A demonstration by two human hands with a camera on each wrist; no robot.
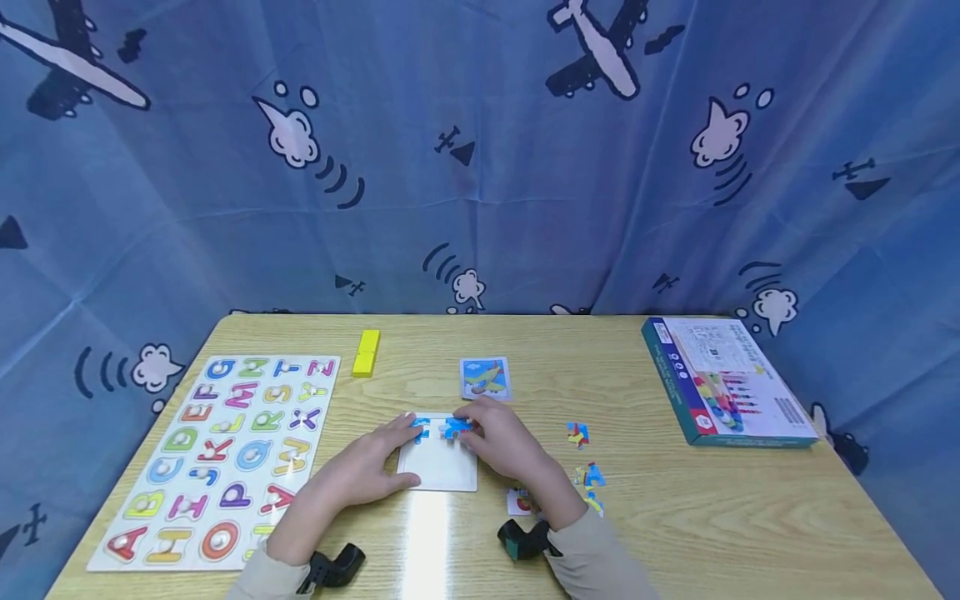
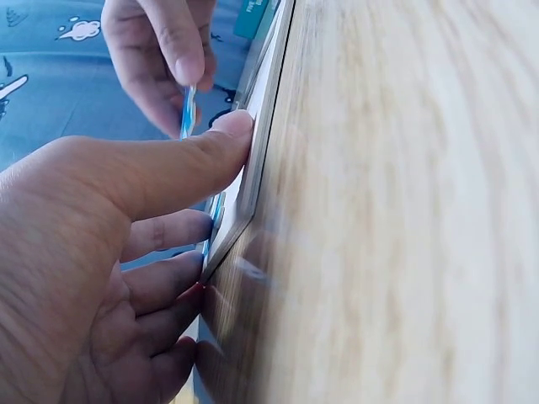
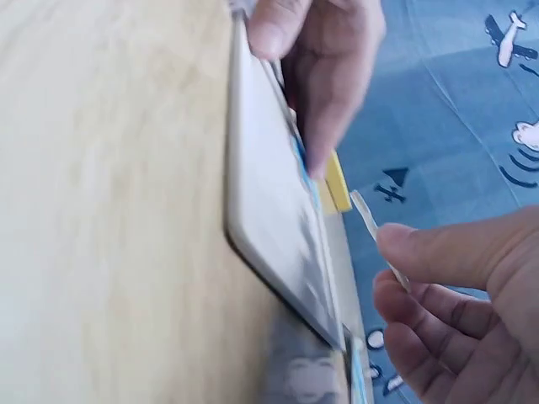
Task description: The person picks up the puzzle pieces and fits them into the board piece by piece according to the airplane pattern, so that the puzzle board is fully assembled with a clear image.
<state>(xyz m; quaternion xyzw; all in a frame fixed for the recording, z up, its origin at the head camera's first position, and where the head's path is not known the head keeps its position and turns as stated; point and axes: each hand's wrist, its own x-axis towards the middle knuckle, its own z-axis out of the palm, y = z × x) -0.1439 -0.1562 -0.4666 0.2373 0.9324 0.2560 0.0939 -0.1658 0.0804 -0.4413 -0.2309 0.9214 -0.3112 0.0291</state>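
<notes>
While the left hand (image 1: pixel 371 461) lies along the left side of a small white board (image 1: pixel 442 467) on the bench (image 1: pixel 712 517), the right hand (image 1: pixel 498 433) pinches a blue puzzle piece (image 1: pixel 453 428) between thumb and fingers above the board's far right part. From the right wrist, I can see that this piece stands clear of the surface, tipped on edge. The left hand is loosely spread and grips nothing; its thumb rests on the board's near left part, and its fingertips reach a second blue piece (image 1: pixel 422 427) in the far left corner. Just beyond the board lies a picture card (image 1: pixel 485 379) with a yellow plane on a blue ground. More loose pieces (image 1: pixel 590 475) are scattered on the bench to the right, and another bit (image 1: pixel 517 502) peeks out beside the right forearm, partly hidden. Over on the left, a big alphabet board (image 1: pixel 228 471) shows its coloured letters, with a yellow block (image 1: pixel 366 353) near its far right corner. A flat box (image 1: pixel 738 383) with green sides sits at the far right, and a blue curtain (image 1: pixel 480 167) printed with planes and clouds hangs behind everything.
</notes>
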